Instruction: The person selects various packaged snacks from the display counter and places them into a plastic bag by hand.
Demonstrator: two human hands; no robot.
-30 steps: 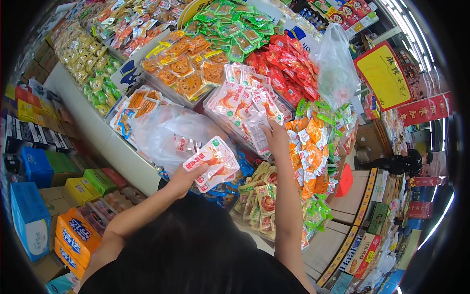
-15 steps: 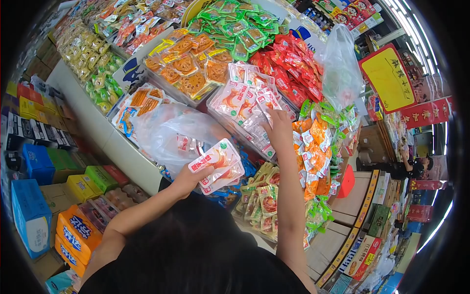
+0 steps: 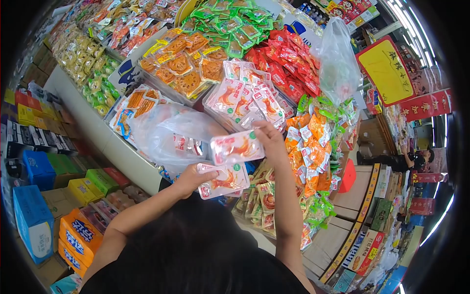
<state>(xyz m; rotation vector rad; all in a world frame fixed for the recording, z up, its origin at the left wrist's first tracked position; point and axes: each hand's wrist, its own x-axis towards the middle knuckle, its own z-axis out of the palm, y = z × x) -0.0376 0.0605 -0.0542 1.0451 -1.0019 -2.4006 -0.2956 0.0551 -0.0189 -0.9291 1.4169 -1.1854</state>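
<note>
Closed around a small stack of pink-and-white snack packets point(image 3: 227, 183) is my left hand point(image 3: 190, 180), its thumb lying on top. My right hand point(image 3: 272, 143) pinches the right end of a single snack packet point(image 3: 236, 148) of the same kind, held just above the stack. This packet is slightly blurred. Ahead, a bin holds a heap of matching packets point(image 3: 240, 100). A translucent plastic bag point(image 3: 166, 130) lies on the display left of my hands, with more pink-and-white packets showing at it.
Around the bin are orange-brown flat snacks point(image 3: 183, 66), green packets point(image 3: 235, 24), red packets point(image 3: 289, 61) and orange packets point(image 3: 311, 147). Another plastic bag point(image 3: 338, 63) hangs at the right by a yellow sign point(image 3: 387, 71). Boxes point(image 3: 32, 215) stand lower left. A person point(image 3: 416, 159) is far right.
My right hand has moved from the bin back toward my left hand, carrying one packet. The stack in my left hand has turned flatter and shifted slightly down.
</note>
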